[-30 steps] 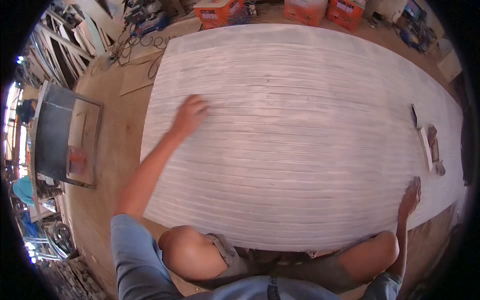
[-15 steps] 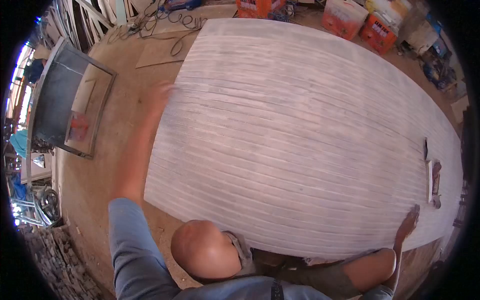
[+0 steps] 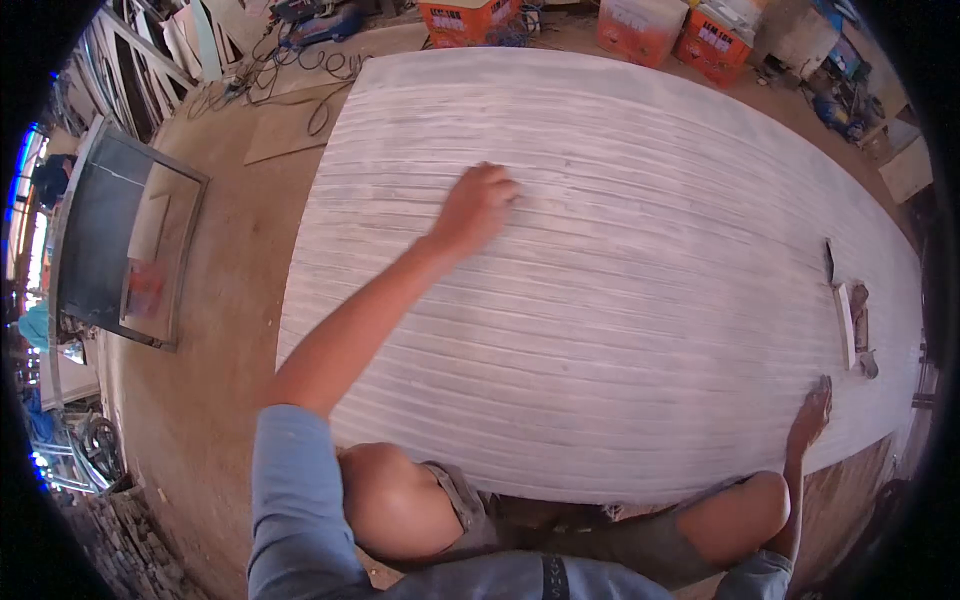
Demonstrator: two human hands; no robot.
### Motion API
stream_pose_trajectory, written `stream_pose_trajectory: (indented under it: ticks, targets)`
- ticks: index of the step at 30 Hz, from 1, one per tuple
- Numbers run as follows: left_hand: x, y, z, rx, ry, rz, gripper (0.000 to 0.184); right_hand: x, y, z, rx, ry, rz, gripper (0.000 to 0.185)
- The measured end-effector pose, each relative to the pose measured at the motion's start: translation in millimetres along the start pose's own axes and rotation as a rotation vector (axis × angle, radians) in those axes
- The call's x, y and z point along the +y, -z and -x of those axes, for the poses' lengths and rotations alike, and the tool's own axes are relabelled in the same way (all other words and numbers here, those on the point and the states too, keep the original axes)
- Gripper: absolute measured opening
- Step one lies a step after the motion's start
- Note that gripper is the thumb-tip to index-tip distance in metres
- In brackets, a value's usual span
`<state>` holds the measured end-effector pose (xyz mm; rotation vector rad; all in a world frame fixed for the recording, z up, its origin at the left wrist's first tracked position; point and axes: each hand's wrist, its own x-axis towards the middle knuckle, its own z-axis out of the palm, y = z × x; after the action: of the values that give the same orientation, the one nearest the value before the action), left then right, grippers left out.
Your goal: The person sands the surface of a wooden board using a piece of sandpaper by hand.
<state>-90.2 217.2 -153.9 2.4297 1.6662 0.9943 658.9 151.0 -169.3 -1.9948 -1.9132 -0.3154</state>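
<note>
A large whitish panel with many lengthwise grooves (image 3: 600,280) lies flat before my knees. My left hand (image 3: 482,205) is on its upper left part, fingers curled together against the surface; whatever is under them is hidden. At the panel's lower right, my right hand (image 3: 812,412) rests on the surface, its fingers seen edge-on and close together. Just above that hand are a pale narrow block (image 3: 845,325), a brownish tool-like piece (image 3: 861,330) and a thin dark blade-like item (image 3: 829,260).
Orange boxes (image 3: 712,48) stand past the panel's far edge. A blue power tool (image 3: 325,28) and tangled cables (image 3: 318,105) lie at the upper left. A dark metal frame (image 3: 190,260) stands on the left, with scrap strips (image 3: 130,540) at the lower left.
My left hand swung out to the panel's left edge, then came back right, now farther in than at first. My right hand stays at the lower right. The camera view has shifted.
</note>
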Motion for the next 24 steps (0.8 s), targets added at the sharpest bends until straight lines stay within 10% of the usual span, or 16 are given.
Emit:
stream_pose_trajectory:
  ticks: [10,20,24]
  targets:
    - [-64.2,98.9,49.1,-0.144,0.248,-0.234,0.016,-11.5,4.2,2.1,-0.041,-0.071,0.057,0.042]
    - [189.3,-180.6,-150.4,-0.096,-0.125,0.229,0.013,-39.1,21.4,-3.3,-0.047,-0.109,0.075,0.042]
    - [214.2,-187.7,-162.4,-0.054,-0.121,0.194,0.013,-44.4,24.8,-3.5,-0.035,-0.115,0.066,0.042]
